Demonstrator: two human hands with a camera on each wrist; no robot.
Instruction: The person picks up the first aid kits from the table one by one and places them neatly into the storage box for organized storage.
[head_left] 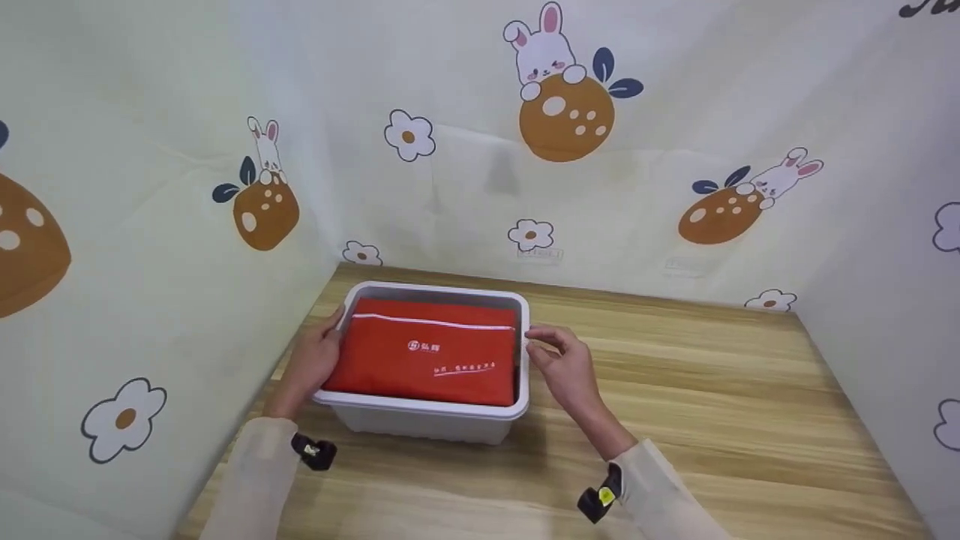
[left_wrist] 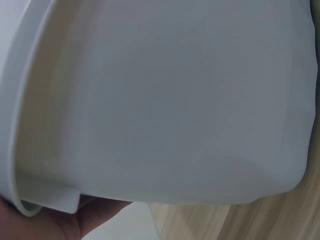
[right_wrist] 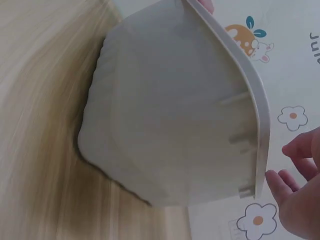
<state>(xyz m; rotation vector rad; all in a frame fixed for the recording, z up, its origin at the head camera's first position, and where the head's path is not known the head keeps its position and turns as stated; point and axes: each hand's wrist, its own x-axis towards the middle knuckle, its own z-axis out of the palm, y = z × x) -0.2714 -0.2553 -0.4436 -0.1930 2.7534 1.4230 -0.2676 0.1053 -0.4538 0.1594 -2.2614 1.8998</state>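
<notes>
A pale grey plastic bin (head_left: 420, 405) stands upright on the table, with a folded red fabric bag (head_left: 424, 352) lying inside. The bag bears white lettering and a thin white stripe. On the bin's left side, my left hand (head_left: 313, 360) grips the rim; in the left wrist view its fingers (left_wrist: 100, 212) show beneath the lip, partly hidden. My right hand (head_left: 568, 367) is beside the right rim with loosely bent fingers. The right wrist view shows one fingertip (right_wrist: 271, 175) at the rim's edge, and nothing is held there.
The wood-grain table (head_left: 690, 420) extends to the right of the bin and in front of it. A pale cloth backdrop (head_left: 450, 187) printed with rabbits, oranges and flowers encloses the back and both sides. Each wrist wears a black strap-on camera (head_left: 313, 452).
</notes>
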